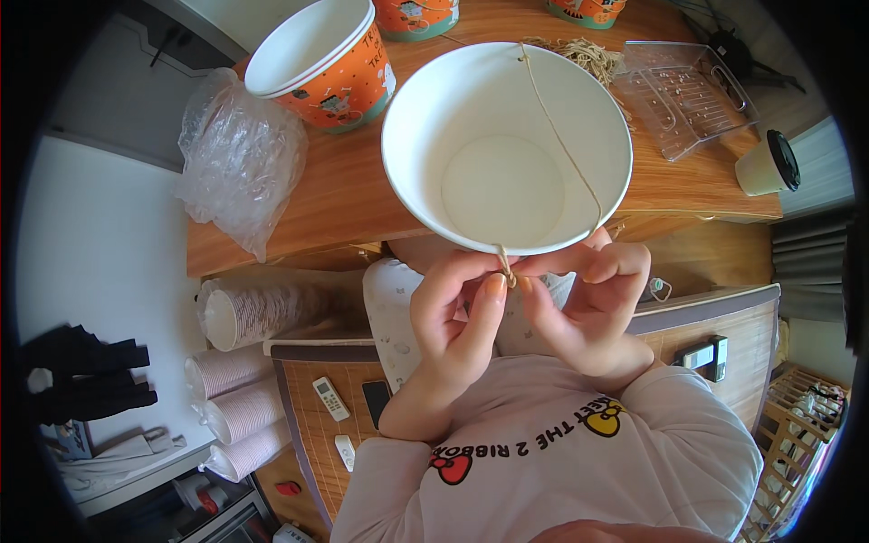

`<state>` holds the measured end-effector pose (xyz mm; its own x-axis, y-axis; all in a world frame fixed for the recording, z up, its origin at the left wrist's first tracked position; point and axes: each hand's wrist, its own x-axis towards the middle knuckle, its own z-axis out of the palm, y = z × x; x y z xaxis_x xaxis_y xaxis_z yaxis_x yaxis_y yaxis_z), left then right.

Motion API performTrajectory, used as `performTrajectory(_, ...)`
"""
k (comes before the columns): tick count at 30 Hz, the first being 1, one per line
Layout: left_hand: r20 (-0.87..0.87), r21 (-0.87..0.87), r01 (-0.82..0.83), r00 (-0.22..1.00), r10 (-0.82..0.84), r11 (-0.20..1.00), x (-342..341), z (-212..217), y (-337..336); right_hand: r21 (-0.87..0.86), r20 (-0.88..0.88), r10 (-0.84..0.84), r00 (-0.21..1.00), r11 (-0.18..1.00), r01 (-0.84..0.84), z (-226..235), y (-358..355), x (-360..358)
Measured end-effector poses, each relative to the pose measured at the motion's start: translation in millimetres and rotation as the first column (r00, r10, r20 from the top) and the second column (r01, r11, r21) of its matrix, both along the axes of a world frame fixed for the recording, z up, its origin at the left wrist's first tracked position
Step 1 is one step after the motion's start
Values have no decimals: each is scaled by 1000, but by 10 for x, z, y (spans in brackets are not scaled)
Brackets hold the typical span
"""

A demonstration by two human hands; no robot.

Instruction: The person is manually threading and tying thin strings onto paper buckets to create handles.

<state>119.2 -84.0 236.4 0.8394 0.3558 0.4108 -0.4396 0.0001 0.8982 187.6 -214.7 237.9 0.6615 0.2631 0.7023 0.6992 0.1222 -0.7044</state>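
A large white-lined paper bucket (430, 145) stands tilted at the table's near edge, its open mouth toward me. A thin beige cord (556, 127) runs from a hole in its far rim, across the opening, to the near rim. There the cord forms a small loop or knot just outside the rim. My left hand (457, 312) pinches this cord between thumb and finger. Right beside it, my right hand (588, 303) pinches the same bit, its fingertips nearly touching the left ones. The bucket's outer side is hidden from me.
On the wooden table (353, 190) are orange printed buckets (339, 90), a crumpled clear plastic bag (240, 154), a bundle of beige cord (588, 59), a clear plastic tray (683, 100) and a lidded cup (768, 165). Sleeved stacks of paper buckets (240, 407) lie at the lower left.
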Motion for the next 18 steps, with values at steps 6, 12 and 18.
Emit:
performTrajectory(6, 42, -217, 105, 994, -98, 970, 5, -33, 24, 22, -40, 16, 999, 1000, -15, -88, 38, -9)
performTrajectory(12, 48, -43, 46, 998, -44, 998, 41, -102, 66, -8, 2, -69, 998, 998, 69, -149, 44, -6)
performTrajectory(18, 86, 180, -154, 986, 140, 972, 62, -133, 67, -50, 95, -183, 979, 981, 188, -222, 43, -15)
